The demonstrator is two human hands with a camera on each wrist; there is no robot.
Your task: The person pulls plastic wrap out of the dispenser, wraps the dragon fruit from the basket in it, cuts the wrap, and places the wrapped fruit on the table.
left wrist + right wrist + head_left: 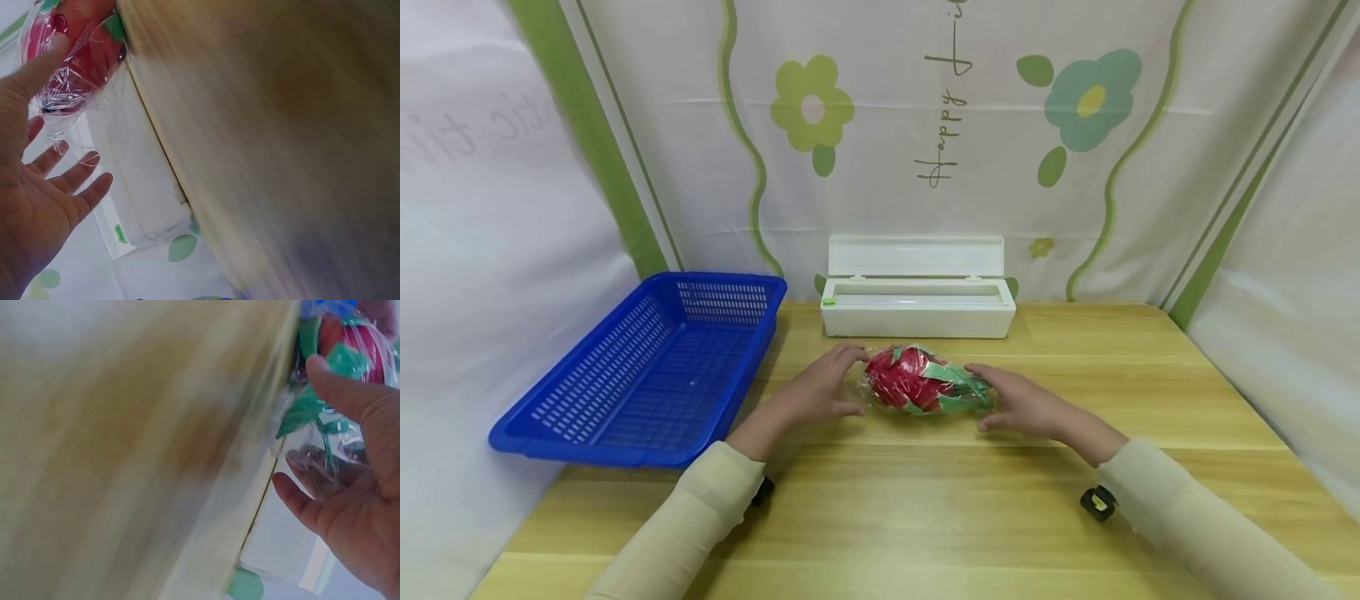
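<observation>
A red dragon fruit [906, 379] with green leafy tips, wrapped in clear cling film, lies on its side in the middle of the table. At its left end is my left hand [823, 387], with fingers spread and the thumb overlapping the red skin in the left wrist view; loose film [59, 134] trails by the fingertips. My right hand [1026, 404] stands at the leafy end, its thumb [340, 387] and fingers apart on either side of the green tips [303, 412]. Both hands have relaxed fingers at the wrapping.
Behind the fruit stands a long white cling film box [917, 321], its lid raised and a green slider [829, 301] at its left end. A blue plastic basket [758, 367] sits at the table's left. Printed curtains [887, 192] enclose the wooden table [925, 517].
</observation>
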